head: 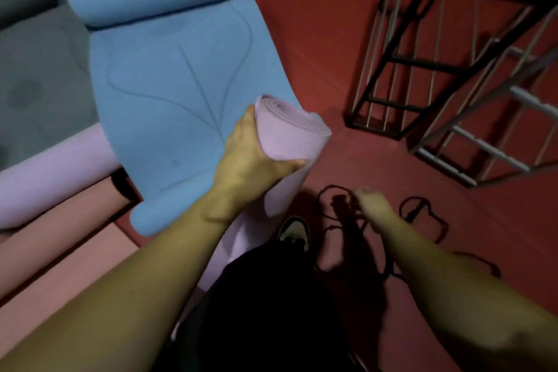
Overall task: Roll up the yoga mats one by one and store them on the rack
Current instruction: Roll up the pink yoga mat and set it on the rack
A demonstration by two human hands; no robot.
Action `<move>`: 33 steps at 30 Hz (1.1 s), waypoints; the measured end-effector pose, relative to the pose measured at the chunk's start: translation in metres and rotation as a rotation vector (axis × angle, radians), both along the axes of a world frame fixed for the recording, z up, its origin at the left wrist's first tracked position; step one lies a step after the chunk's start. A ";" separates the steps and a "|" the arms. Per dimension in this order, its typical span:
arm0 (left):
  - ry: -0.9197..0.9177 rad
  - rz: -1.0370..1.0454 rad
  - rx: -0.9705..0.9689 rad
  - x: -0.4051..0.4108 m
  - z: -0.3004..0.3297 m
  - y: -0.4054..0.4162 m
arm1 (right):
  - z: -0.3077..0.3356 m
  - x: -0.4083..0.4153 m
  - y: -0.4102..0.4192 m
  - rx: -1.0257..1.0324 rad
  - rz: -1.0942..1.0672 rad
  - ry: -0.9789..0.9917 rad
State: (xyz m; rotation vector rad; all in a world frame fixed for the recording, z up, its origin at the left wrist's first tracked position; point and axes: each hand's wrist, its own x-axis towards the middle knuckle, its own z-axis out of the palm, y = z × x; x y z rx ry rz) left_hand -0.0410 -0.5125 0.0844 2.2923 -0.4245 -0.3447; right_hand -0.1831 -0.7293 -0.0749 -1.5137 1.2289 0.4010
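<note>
Left hand (250, 160) grips rolled lilac mat (290, 133) upright beside rack (447, 48)

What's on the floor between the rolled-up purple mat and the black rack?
In the head view, only bare red floor lies between the rolled purple foam yoga mat and the black metal rack.

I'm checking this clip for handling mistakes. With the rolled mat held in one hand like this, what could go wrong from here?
1. Only the left hand grips the pink rolled mat; nothing binds it, so it may loosen or unroll.
2. Black cords lie looped on the floor by the shoe, a likely trip or snag hazard.
3. The right hand is blurred over the cords; whether it holds one is unclear, so it may fumble.
</note>
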 end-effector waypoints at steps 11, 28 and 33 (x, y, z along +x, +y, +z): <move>0.055 -0.080 0.086 0.017 -0.042 -0.031 | -0.131 -0.017 0.016 -0.299 0.647 0.175; 0.087 0.040 -0.041 0.011 0.019 0.047 | -0.072 0.052 0.042 -0.376 0.415 -0.116; 0.045 0.113 -0.088 -0.019 0.057 0.109 | 0.066 0.125 0.080 -0.318 0.381 -0.435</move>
